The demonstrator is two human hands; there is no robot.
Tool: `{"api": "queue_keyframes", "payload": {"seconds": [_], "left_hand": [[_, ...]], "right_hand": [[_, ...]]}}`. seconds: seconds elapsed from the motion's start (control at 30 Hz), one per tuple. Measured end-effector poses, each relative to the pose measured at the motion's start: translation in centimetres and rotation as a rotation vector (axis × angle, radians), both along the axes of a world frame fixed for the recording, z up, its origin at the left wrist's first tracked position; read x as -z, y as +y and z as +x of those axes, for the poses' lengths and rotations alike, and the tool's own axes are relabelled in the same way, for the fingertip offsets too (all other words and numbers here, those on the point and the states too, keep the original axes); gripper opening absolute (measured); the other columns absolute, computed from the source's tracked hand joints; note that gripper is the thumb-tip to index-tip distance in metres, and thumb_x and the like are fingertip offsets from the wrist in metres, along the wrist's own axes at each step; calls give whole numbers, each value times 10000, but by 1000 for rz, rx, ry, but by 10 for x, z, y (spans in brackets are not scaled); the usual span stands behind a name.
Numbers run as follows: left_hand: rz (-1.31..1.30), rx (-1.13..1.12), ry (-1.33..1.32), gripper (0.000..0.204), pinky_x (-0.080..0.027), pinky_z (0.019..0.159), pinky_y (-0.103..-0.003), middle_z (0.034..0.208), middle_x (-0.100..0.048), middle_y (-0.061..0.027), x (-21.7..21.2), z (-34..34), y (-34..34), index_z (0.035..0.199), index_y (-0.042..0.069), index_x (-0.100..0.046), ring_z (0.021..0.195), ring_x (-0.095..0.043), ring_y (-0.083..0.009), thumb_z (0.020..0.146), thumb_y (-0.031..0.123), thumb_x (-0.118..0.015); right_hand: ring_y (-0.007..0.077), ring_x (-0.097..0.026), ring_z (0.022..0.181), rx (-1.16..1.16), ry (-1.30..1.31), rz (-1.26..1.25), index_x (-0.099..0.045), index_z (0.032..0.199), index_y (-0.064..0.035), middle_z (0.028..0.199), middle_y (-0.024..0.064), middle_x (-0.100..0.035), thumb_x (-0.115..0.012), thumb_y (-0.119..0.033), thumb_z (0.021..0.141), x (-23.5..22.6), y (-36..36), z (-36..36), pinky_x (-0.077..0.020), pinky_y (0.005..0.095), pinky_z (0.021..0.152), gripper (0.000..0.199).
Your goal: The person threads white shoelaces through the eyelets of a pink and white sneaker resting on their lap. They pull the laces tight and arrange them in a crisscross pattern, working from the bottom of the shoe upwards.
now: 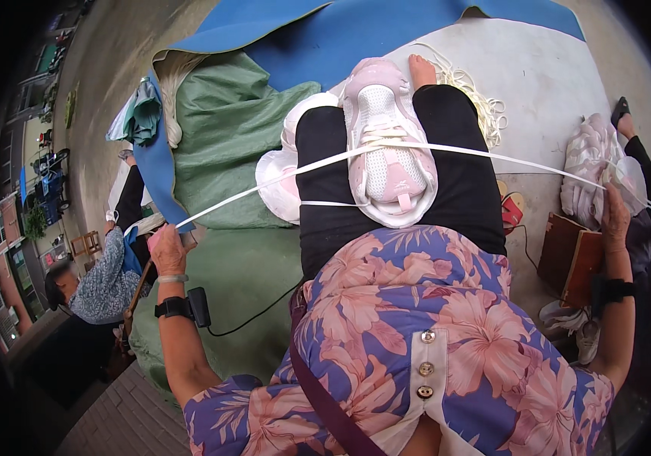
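A pink and white sneaker (388, 148) lies on my lap, between my black trouser legs. A flat white lace (280, 176) runs through its eyelets and stretches out taut to both sides. My left hand (164, 245) is out to the left, closed on the left end of the lace. My right hand (616, 213) is far out to the right, closed on the right end of the lace. A second pink and white sneaker (283, 178) rests against my left thigh.
A green bag (226, 129) and blue tarp (356, 30) lie ahead on the ground, with a heap of white laces (477, 95) beyond my knee. Another person (101, 285) sits at the left. More pale sneakers (587, 163), a wooden box (572, 254) and someone's leg are at the right.
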State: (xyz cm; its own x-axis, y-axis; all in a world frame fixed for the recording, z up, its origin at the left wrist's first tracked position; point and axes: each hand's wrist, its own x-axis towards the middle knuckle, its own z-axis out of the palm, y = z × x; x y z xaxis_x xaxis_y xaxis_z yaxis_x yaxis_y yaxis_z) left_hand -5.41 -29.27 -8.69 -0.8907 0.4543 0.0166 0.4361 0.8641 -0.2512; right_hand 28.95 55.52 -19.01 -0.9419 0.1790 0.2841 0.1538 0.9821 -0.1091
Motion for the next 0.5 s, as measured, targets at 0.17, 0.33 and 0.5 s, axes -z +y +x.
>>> {"api": "queue_keyframes", "payload": {"seconds": [0.17,0.33,0.5], "left_hand": [[-168,-195,-301,220,-466,633,-473,739,-612,-176,14,17,4,755,65,-621,716,-596,-376,834,264,-572],[63,-103,-832,340,-403,446,-362,583,-594,-75,35,26,101,648,48,-599,429,-522,-197,845,325,-597],[918,-475,-1558,234,-347,367,-196,622,-592,-56,20,38,243,805,32,-564,378,-439,-60,922,231,-527]], "right_hand": [[140,-495,566,663,-223,-943,-604,865,-43,665,59,-536,-546,-193,912,42,-3,-12,-443,295,518,167],[64,-380,398,641,-522,-1421,-574,874,-69,500,-31,-374,-505,-263,901,3,-142,-88,-399,258,381,208],[81,-488,465,308,-745,-2019,-545,983,-26,609,2,-501,-518,-130,865,-52,-231,-159,-453,228,423,160]]}}
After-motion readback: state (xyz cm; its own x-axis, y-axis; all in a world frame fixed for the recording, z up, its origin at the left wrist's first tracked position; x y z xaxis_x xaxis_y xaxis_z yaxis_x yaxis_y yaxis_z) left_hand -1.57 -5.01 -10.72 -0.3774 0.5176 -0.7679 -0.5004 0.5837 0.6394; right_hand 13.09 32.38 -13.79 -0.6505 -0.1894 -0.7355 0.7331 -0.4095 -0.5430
